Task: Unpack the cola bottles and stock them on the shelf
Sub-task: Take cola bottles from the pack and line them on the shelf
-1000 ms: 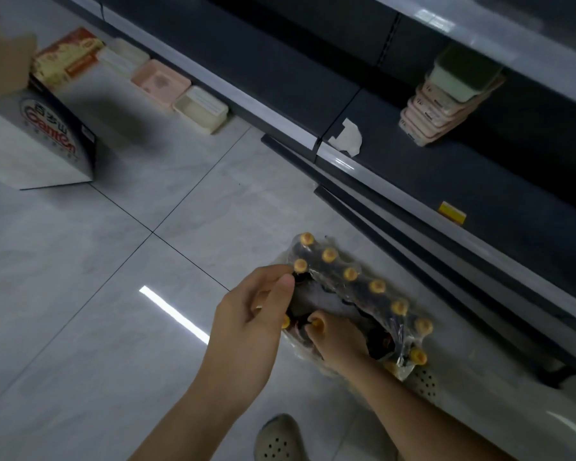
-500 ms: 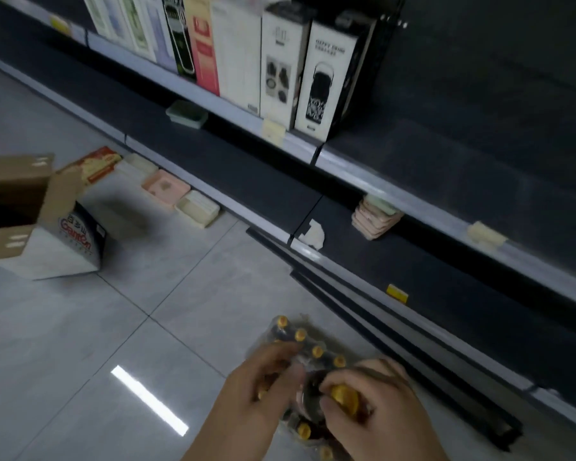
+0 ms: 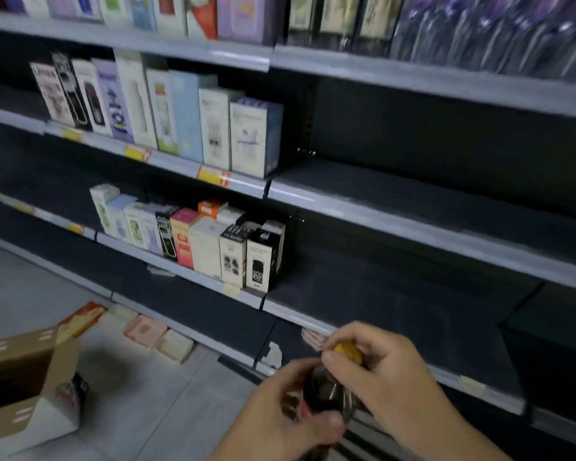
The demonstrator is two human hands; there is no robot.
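A dark cola bottle (image 3: 326, 390) with a yellow cap is raised at the bottom middle of the view, in front of the low shelves. My right hand (image 3: 379, 367) grips its neck and covers most of the cap. My left hand (image 3: 280, 414) wraps the bottle's body from the left and below. The shrink-wrapped pack of bottles is out of view. To the right of the boxed goods, a dark shelf board (image 3: 396, 314) lies bare, and another bare board (image 3: 429, 207) runs above it.
Boxed goods (image 3: 213, 241) fill the left half of the middle shelves. An open cardboard carton (image 3: 27, 387) stands on the tiled floor at lower left. Flat packets (image 3: 143, 331) lie on the floor by the shelf base. Dark rails lean along the bottom shelf.
The view has swung up from the floor to the shelves. Both hands have lifted one bottle out of the pack, which has dropped out of view.
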